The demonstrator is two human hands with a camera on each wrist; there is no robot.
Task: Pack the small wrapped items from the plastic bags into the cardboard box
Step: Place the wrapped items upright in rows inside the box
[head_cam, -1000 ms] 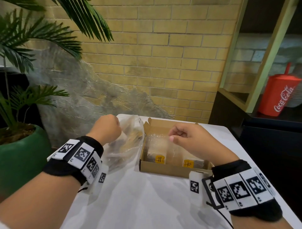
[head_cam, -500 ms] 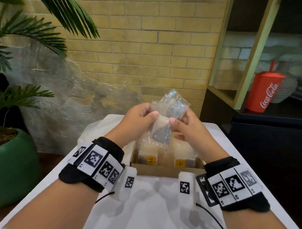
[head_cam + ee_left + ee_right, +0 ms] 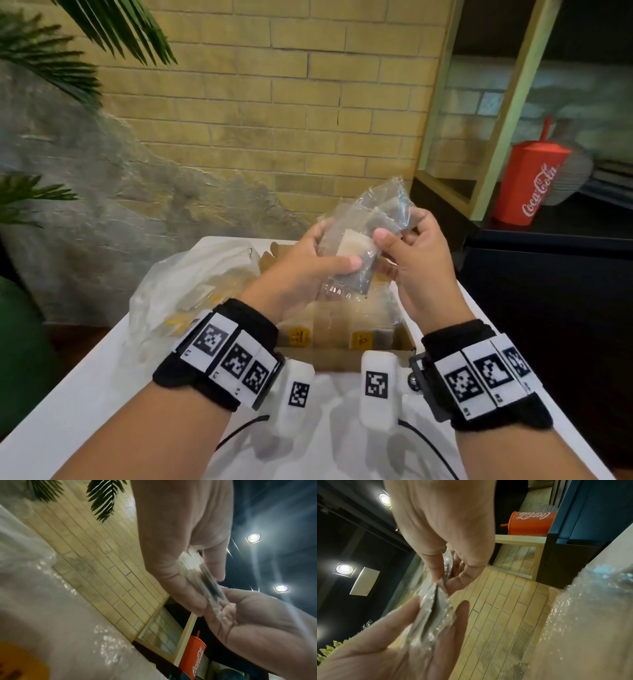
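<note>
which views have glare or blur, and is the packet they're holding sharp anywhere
Head view: evenly lit, edges bowed by the wide lens, the wrapped packet fairly sharp between the left hand and right hand. Left wrist view: ceiling spotlights flare into streaks, and the near plastic bag is blurred. Right wrist view: spotlight glare at left, packet smeared and soft.

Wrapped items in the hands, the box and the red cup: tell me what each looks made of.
Wrapped items: clear glossy plastic film, crinkled with glints; the beige and grey contents can't be identified. Cardboard box: matte brown cardboard, judging by its folded flaps. Red cup: probably smooth plastic, with a printed logo and red straw.
</note>
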